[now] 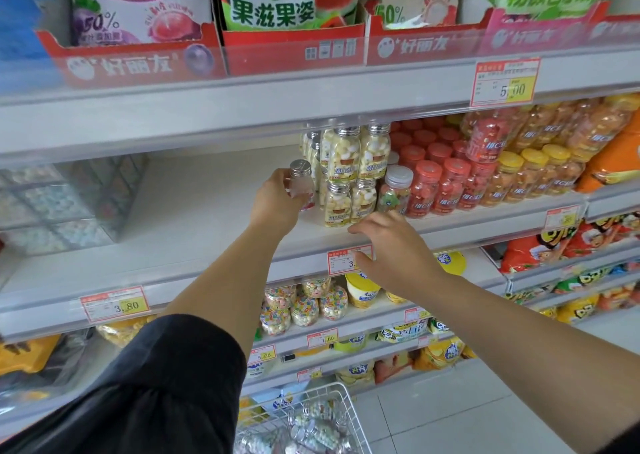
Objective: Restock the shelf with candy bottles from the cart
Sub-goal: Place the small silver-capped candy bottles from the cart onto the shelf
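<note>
Candy bottle (300,185), silver-capped and upright, sits in the grip of my left hand (277,199), fingers and thumb curled round its lower half, on the middle shelf (194,218) just left of the stacked bottles (349,162) of yellow and white candy. From my feed I cannot tell whether its base touches the shelf board. My right hand (391,245) hangs over the shelf's front edge, fingers spread and loosely bent, holding nothing. Its fingertips are near the foot of the stack and its thumb lies across a price tag (341,263) on the edge rail; contact with the board is unclear. Right of the stack stand a white-capped bottle (394,190), then rows of red-capped bottles (450,187) and yellow-capped bottles (526,173). At the bottom edge of my view, the white wire cart (343,393) carries more silver-capped bottles (317,431).
</note>
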Available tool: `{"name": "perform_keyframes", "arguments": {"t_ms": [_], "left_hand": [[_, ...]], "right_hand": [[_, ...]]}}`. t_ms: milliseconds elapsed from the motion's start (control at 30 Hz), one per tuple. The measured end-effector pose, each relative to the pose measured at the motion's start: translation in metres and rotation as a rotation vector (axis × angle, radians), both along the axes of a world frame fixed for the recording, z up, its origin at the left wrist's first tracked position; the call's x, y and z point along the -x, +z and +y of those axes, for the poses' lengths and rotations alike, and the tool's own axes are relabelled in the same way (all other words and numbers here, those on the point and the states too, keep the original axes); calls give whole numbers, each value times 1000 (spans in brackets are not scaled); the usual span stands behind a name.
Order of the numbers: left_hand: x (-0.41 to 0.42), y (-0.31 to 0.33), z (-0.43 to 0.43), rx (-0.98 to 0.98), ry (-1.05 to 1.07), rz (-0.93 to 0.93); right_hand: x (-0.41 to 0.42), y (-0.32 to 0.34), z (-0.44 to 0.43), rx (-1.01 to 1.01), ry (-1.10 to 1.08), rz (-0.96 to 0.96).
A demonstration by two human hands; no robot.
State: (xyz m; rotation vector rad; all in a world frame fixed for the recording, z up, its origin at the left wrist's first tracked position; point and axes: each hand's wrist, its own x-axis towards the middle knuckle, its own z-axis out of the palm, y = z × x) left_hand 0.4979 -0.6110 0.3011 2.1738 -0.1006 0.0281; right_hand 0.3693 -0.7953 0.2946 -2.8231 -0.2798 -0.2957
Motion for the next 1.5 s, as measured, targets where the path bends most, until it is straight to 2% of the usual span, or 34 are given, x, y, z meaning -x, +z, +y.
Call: {"name": "perform_keyframes", "arguments": {"t_ms": [367,500,600,700,933,1067,1167,1267,1333,1500], "left_hand": [[5,-4,2,29,26,-6],[68,3,26,13,29,-207],[135,-11,56,39,-40,-322],[181,-62,94,-31,-114,-250],[256,-239,166,-219,-168,298],[300,-337,180,-336,-277,585],[327,-400,179,-426,-331,728],[338,-444,163,-543,-441,742],[337,-467,149,-660,-534,643],[319,-517,130,-814,-513,434]], "right_hand": [[2,-8,0,-8,8,-52],[21,-19,10,-115,56,-158],[49,-49,28,-220,89,-134],[80,-106,45,-251,92,59],[138,-266,73,-164,-39,710],[163,-349,83,-113,-54,890],[172,-400,90,-12,-14,973],[174,-441,97,110,57,982],[169,-463,101,171,121,971],[165,-506,112,303,244,999]]}}
